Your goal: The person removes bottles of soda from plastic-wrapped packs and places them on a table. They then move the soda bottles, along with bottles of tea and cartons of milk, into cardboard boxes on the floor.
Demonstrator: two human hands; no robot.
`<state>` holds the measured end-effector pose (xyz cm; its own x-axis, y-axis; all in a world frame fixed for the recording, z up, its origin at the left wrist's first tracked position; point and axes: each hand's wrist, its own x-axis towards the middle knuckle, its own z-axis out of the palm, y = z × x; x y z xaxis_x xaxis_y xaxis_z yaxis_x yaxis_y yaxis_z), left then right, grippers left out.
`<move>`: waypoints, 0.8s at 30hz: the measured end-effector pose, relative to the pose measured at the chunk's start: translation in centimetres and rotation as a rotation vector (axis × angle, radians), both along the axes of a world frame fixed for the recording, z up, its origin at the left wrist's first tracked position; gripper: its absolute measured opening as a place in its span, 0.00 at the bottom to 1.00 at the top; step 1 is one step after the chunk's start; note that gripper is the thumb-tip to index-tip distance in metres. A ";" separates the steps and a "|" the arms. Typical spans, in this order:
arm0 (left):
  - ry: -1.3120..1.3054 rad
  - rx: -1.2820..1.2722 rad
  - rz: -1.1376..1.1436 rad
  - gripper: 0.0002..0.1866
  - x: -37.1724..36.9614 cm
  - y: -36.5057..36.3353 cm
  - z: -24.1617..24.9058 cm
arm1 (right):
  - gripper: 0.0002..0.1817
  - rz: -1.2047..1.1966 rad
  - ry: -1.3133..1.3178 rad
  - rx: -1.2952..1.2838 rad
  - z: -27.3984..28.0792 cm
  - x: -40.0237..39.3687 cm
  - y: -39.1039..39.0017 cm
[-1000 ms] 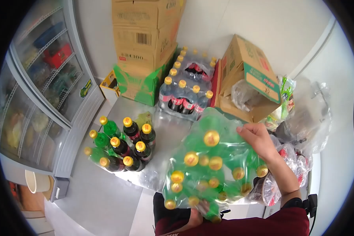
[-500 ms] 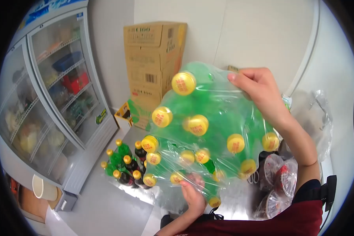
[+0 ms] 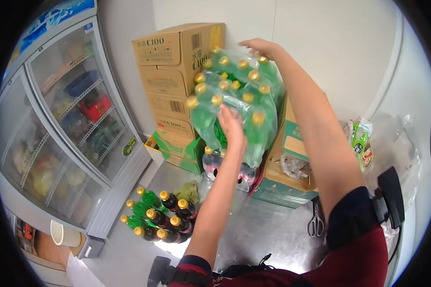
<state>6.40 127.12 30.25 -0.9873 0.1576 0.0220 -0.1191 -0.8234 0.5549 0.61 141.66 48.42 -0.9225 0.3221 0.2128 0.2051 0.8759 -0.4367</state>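
A plastic-wrapped pack of green bottles with yellow caps is held out in front of me, above a wrapped pack of dark bottles. My left hand has its fingers closed on the wrap at the pack's near side. At the far edge, my right hand touches the pack; its fingers are partly blurred, and the grip there is hard to make out. Loose green bottles and dark bottles with yellow caps stand together at the lower left.
Stacked cartons rise against the wall, left of the pack. A green and brown open box is at the right, with scissors near it. A glass-door fridge stands at left, a white cup below it.
The green bottle pack has moved away from me, over the wrapped dark bottles. Both my arms are stretched farther forward, and the open box and scissors show more fully.
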 end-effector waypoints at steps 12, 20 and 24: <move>0.167 -0.070 -0.288 0.11 -2.6 1.3 -1.5 | 0.32 0.132 0.012 0.233 -9.1 8.1 4.6; 0.116 -0.336 -0.433 0.13 8.0 -9.9 -12.4 | 0.12 0.149 0.448 -0.437 -15.7 28.5 -5.5; -0.071 -0.742 -0.502 0.11 17.2 -21.7 -21.5 | 0.07 0.044 0.268 -1.049 -31.9 38.0 -10.9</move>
